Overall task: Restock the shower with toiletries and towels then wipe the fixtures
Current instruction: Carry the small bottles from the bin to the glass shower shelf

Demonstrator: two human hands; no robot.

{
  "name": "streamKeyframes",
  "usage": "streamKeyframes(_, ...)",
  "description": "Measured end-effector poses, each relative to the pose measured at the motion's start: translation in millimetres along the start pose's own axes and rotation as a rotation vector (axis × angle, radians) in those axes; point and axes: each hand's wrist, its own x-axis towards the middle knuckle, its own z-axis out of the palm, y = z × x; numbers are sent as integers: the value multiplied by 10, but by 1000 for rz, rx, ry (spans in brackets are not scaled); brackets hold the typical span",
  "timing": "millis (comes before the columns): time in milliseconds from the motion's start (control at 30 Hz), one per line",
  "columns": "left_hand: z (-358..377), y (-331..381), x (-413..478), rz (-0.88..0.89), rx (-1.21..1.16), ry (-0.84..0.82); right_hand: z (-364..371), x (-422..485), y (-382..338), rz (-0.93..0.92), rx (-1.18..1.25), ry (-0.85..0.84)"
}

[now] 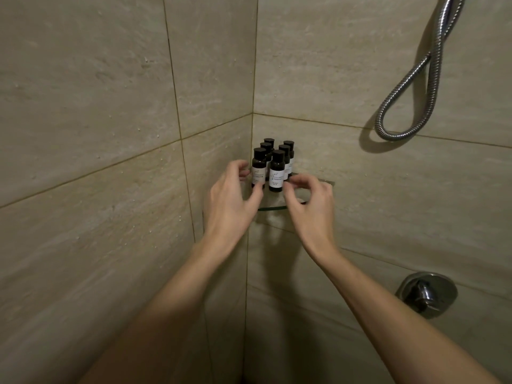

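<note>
Tiled corner beside hose (393, 138); on glass shelf (273, 208) left hand (232, 198) grips front-left bottle (259, 164); right hand (310, 200) touches front-right bottle (277, 170), grip unclear.

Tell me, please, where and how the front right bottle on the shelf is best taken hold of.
Pinch the front right bottle round its label, coming from the front and right. It stands upright at the shelf front, with other bottles close behind and to its left, so only those sides look open. The right hand is nearest.
</note>
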Motion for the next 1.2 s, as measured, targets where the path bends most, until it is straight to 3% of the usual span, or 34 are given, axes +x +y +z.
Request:
streamKeyframes(133,-88,-139,-466,175,-64,134,-150,-346,246,-55,69,114)
streamKeyframes(300,-54,-463,-1004,231,-36,167,-294,-718,630,-13,46,169)
streamKeyframes(500,263,-1059,-1617,-14,-47,-260,-349,-1307,1270,280,-44,15)
streamKeyframes(667,628,-1605,-2387,-282,18,-661,-452,-2179,1977,686,-181,-193)
streamKeyframes(933,1010,-2015,-3399,-485,39,-1161,-1204,-3851,2416,1261,-305,-432)
streamKeyframes(1067,984,-2166,-3835,-542,106,-1337,-1688,-4622,2354,1449,-336,-448)
streamKeyframes(1200,870,-2293,-4173,-597,244,-1446,-2110,-5313,2067,1612,-358,-335)
